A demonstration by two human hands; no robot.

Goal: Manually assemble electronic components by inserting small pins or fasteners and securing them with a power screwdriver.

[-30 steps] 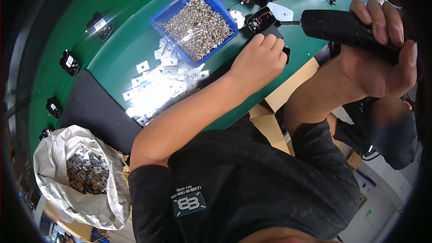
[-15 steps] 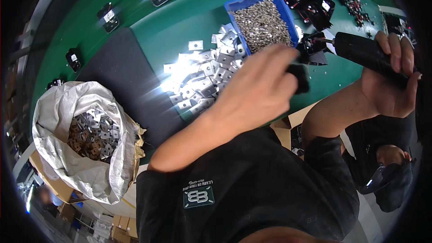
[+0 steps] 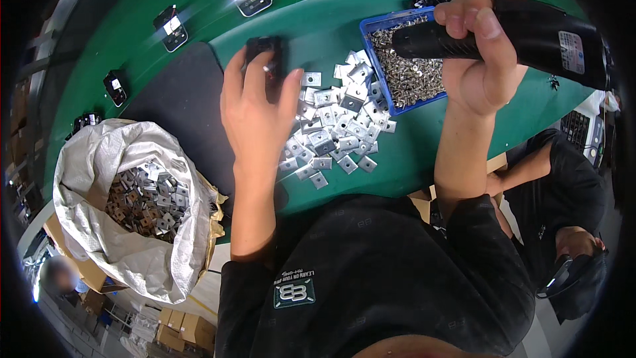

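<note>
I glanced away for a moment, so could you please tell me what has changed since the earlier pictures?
The left hand has swung left from beside the blue tray, past the silver plates; a black part is at its fingers, grip unclear. The right hand has moved left, keeping hold of the black driver, which now shows over the tray. The plates, tray and white sack stayed put.

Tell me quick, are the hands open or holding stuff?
Left hand: fingers over a blurred black part; can't tell if gripping.
Right hand: closed, holding a black power tool.
</note>
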